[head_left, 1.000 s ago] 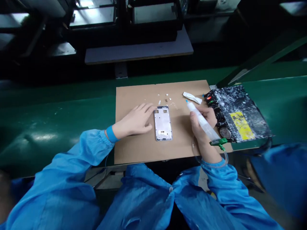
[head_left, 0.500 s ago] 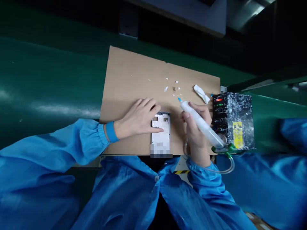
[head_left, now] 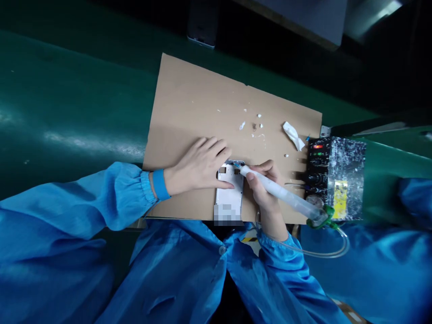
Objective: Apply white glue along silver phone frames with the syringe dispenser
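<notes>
Our right hand (head_left: 265, 195) grips syringe (head_left: 286, 195); left hand (head_left: 197, 167), half-spread, rests on phone frame (head_left: 230, 195)—light pressure could let it skid.

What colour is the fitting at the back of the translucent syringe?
The fitting is green, best seen in the head view.

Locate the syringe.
Head view, right of centre: the syringe is in the right hand, its blue tip at the far end of the phone frame.
</notes>
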A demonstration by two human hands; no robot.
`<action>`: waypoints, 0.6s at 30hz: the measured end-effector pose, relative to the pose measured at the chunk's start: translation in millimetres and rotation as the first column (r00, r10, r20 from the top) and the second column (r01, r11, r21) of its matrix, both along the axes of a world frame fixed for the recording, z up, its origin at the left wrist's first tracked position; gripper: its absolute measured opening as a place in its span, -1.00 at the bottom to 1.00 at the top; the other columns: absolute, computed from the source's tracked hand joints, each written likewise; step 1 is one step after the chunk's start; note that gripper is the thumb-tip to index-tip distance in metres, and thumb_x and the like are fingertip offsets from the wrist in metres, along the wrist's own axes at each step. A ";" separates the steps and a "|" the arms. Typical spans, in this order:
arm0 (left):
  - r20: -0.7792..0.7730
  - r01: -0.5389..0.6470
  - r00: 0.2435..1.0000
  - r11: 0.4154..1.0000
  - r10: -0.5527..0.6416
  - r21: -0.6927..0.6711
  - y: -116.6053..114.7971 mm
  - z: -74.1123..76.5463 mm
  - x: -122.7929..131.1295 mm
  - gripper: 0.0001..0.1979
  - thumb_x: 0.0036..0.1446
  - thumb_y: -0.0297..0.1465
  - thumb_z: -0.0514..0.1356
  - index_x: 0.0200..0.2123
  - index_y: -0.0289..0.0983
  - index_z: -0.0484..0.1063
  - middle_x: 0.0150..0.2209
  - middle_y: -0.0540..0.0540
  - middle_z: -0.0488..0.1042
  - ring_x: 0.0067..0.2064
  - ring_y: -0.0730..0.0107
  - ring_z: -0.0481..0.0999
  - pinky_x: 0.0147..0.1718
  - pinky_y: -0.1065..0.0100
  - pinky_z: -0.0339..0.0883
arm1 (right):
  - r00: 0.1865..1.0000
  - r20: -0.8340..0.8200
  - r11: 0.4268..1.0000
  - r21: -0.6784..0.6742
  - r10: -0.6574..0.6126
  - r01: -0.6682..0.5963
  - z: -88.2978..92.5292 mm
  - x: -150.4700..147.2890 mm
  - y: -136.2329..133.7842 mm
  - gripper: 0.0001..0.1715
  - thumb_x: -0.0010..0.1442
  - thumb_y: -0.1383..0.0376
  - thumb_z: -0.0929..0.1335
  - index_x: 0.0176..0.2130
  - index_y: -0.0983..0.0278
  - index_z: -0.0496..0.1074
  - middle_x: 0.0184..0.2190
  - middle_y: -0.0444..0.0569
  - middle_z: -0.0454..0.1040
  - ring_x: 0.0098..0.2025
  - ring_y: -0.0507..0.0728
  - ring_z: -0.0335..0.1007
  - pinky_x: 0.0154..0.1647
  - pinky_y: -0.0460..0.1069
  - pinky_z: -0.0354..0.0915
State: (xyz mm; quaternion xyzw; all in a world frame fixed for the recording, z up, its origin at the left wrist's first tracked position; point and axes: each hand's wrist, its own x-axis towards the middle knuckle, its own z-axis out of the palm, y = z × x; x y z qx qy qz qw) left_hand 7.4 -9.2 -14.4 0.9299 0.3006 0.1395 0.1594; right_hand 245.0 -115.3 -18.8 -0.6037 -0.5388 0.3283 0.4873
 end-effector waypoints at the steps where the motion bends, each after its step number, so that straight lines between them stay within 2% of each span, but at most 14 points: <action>1: -0.003 -0.001 1.000 1.000 0.001 -0.001 0.0 0.7 -0.1 -0.15 0.20 0.27 0.56 0.17 -0.31 0.53 0.12 -0.32 0.61 0.15 -0.13 0.58 0.08 0.02 0.40 | 1.000 0.012 1.000 0.001 0.005 -0.005 0.7 -0.6 0.1 -0.63 0.45 -0.01 0.61 -0.15 0.14 0.53 -0.28 -0.10 0.72 -0.39 0.07 0.55 -0.41 -0.04 0.44; 7: 0.016 -0.001 1.000 1.000 0.001 0.019 0.8 0.1 0.0 -0.10 0.16 0.29 0.58 0.17 -0.35 0.54 0.10 -0.31 0.61 0.14 -0.13 0.58 0.08 0.01 0.40 | 0.997 0.076 0.999 -0.046 0.011 -0.008 2.3 -3.3 1.1 -0.58 0.45 -0.08 0.59 -0.18 0.15 0.53 -0.28 -0.08 0.74 -0.36 0.10 0.61 -0.40 -0.01 0.50; 12: 0.024 0.004 1.000 1.000 -0.004 0.013 0.3 -1.3 0.3 -0.11 0.21 0.28 0.56 0.20 -0.34 0.53 0.11 -0.31 0.62 0.16 -0.14 0.58 0.08 0.02 0.39 | 0.995 0.103 0.999 -0.048 0.005 0.000 2.0 -3.2 0.4 -0.61 0.43 -0.05 0.60 -0.14 0.17 0.57 -0.22 -0.04 0.77 -0.33 0.10 0.64 -0.37 -0.01 0.51; 18: 0.014 0.007 1.000 1.000 -0.007 0.014 0.8 0.3 -0.1 -0.11 0.23 0.29 0.54 0.21 -0.34 0.52 0.11 -0.32 0.62 0.17 -0.15 0.59 0.09 0.03 0.38 | 0.995 0.099 0.999 -0.039 0.027 -0.023 2.4 -2.2 0.8 -0.60 0.44 -0.08 0.60 -0.12 0.15 0.57 -0.26 -0.07 0.75 -0.44 0.07 0.53 -0.50 -0.03 0.42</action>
